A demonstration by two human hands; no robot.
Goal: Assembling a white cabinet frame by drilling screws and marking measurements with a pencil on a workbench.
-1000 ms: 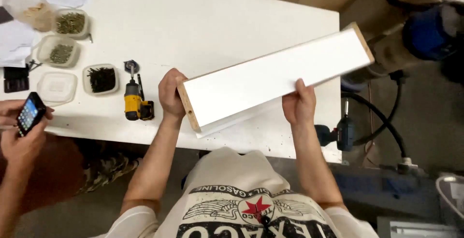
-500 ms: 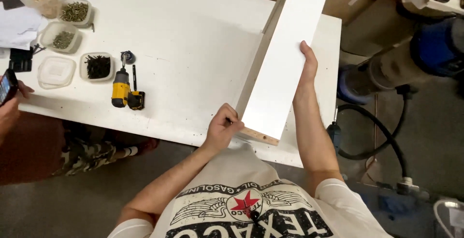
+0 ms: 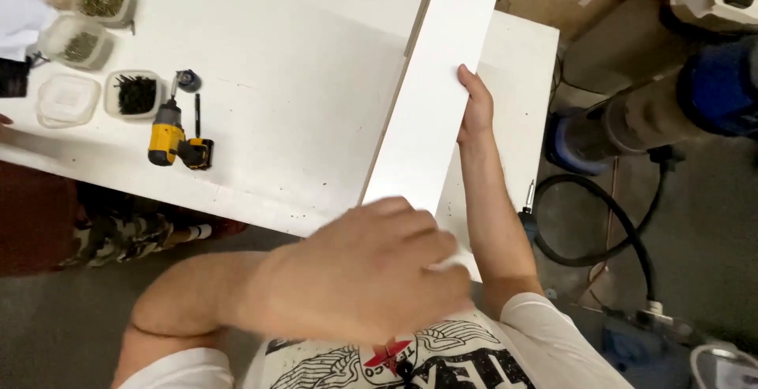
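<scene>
A long white board [image 3: 434, 97] with a raw wood edge lies lengthwise, pointing away from me, over the right part of the white table [image 3: 300, 81]. My right hand [image 3: 476, 108] grips its right edge about halfway along. My left hand [image 3: 371, 270] is close to the camera and blurred, covering the board's near end; its fingers curl at that end, and the grip itself is hidden.
A yellow and black cordless drill [image 3: 175, 140] lies on the table's left part. Several clear tubs of screws [image 3: 134, 93] stand beside it. A blue machine [image 3: 711, 89] and a black hose [image 3: 624, 231] sit on the floor to the right.
The board has swung from lying across the table to pointing away from me. My left hand has come up close to the camera at its near end. My right hand stays on its right edge.
</scene>
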